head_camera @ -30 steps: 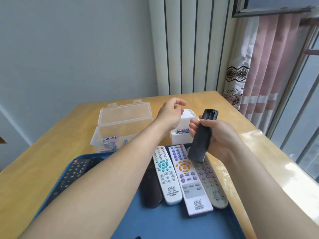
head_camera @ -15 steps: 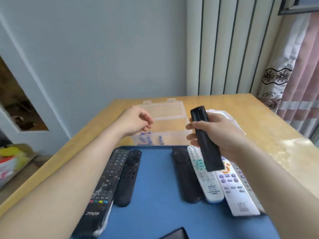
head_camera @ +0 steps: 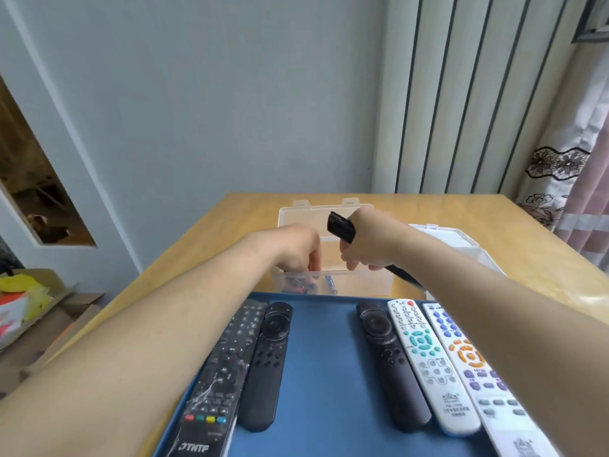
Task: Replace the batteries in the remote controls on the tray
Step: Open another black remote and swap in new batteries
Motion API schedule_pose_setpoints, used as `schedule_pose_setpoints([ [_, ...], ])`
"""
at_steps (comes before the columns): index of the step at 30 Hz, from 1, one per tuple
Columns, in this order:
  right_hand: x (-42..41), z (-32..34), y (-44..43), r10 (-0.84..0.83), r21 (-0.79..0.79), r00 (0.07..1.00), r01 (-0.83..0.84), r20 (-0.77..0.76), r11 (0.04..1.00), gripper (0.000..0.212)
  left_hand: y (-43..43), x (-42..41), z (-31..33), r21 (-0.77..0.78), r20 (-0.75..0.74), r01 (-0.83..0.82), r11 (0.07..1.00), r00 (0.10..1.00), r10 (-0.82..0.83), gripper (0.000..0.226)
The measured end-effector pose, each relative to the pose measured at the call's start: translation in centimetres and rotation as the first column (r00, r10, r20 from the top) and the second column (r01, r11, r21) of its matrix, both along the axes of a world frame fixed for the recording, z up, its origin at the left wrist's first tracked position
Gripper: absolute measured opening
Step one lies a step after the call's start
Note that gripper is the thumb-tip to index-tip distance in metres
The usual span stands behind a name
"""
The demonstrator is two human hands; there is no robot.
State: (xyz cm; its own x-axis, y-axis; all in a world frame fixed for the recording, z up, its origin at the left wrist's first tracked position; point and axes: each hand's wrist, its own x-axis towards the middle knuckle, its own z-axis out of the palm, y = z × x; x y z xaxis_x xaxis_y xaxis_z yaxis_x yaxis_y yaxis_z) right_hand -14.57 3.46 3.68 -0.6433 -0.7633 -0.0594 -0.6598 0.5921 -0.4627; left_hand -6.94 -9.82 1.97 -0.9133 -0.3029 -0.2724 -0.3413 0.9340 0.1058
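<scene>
My right hand (head_camera: 372, 239) grips a black remote (head_camera: 341, 227), held tilted over the open clear plastic box (head_camera: 362, 282) behind the tray. My left hand (head_camera: 296, 249) reaches down into that box, fingertips near the loose batteries (head_camera: 330, 284) at its bottom. I cannot tell whether the fingers hold one. The blue tray (head_camera: 323, 357) carries a long black remote (head_camera: 224, 367), two shorter black remotes (head_camera: 267, 364) (head_camera: 389, 364), and two white remotes (head_camera: 428, 364) (head_camera: 474, 367).
A second, white box (head_camera: 461, 235) stands open to the right of the clear one, partly behind my right arm. The wooden table (head_camera: 197, 252) ends at the wall. Cardboard boxes (head_camera: 33, 308) sit on the floor at left; a curtain (head_camera: 566, 192) hangs at right.
My left hand moved right and down into the clear box. My right hand carried the black remote forward over the box. The view shifted, so the tray looks closer.
</scene>
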Motion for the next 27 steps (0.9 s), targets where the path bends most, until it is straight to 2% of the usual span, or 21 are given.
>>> schedule_pose_setpoints([
  [3, -0.7, -0.1, -1.8, 0.029, 0.083, 0.997, -0.023, -0.069, 0.996, 0.01, -0.1, -0.5, 0.0, -0.04, 0.053, 0.039, 0.998, 0.998, -0.037, 0.021],
  [8, -0.8, -1.4, -4.1, 0.095, 0.298, 0.988, -0.055, -0.122, 0.953, 0.022, -0.4, -0.7, -0.4, -0.054, 0.033, 0.068, 0.996, 0.997, -0.066, 0.012],
  [10, -0.8, -1.7, -4.6, 0.099, 0.349, 0.99, -0.058, -0.101, 0.936, 0.024, -0.6, -0.3, -0.2, -0.06, -0.035, 0.072, 0.996, 0.997, -0.075, 0.011],
  [14, -0.2, -1.5, -5.6, 0.148, 0.436, 0.979, -0.074, -0.138, 0.897, 0.026, -1.6, 1.9, 1.5, -0.044, -0.302, -0.01, 0.999, 0.953, -0.004, 0.004],
  [17, 0.3, -1.9, -5.9, 0.178, 0.437, 0.957, -0.062, -0.23, 0.897, 0.018, -2.0, 4.2, 2.1, 0.112, -0.404, -0.06, 0.992, 0.909, 0.101, 0.004],
  [19, 0.7, -2.1, -6.0, 0.193, 0.443, 0.945, -0.059, -0.263, 0.895, 0.023, -2.1, 5.7, 1.8, 0.275, -0.449, -0.072, 0.959, 0.872, 0.194, 0.007],
  [21, 0.8, -1.6, -5.8, 0.204, 0.439, 0.937, -0.061, -0.285, 0.896, 0.024, -2.0, 6.8, 1.4, 0.438, -0.494, -0.075, 0.896, 0.812, 0.31, 0.007],
  [23, 0.5, -0.4, -5.4, 0.166, 0.339, 0.942, -0.06, -0.292, 0.939, 0.021, -1.5, 7.7, 0.9, 0.622, -0.504, -0.045, 0.782, 0.741, 0.443, 0.01],
  [25, 0.6, 1.6, -4.0, 0.082, 0.095, 0.963, -0.059, -0.258, 0.994, 0.019, -0.4, 8.6, 0.7, 0.823, -0.449, 0.055, 0.565, 0.672, 0.589, 0.017],
  [27, 1.6, 3.4, -1.5, 0.073, -0.252, 0.997, -0.062, 0.034, 0.966, 0.018, 1.2, 9.4, 0.6, 0.932, -0.359, 0.205, 0.298, 0.623, 0.695, 0.024],
])
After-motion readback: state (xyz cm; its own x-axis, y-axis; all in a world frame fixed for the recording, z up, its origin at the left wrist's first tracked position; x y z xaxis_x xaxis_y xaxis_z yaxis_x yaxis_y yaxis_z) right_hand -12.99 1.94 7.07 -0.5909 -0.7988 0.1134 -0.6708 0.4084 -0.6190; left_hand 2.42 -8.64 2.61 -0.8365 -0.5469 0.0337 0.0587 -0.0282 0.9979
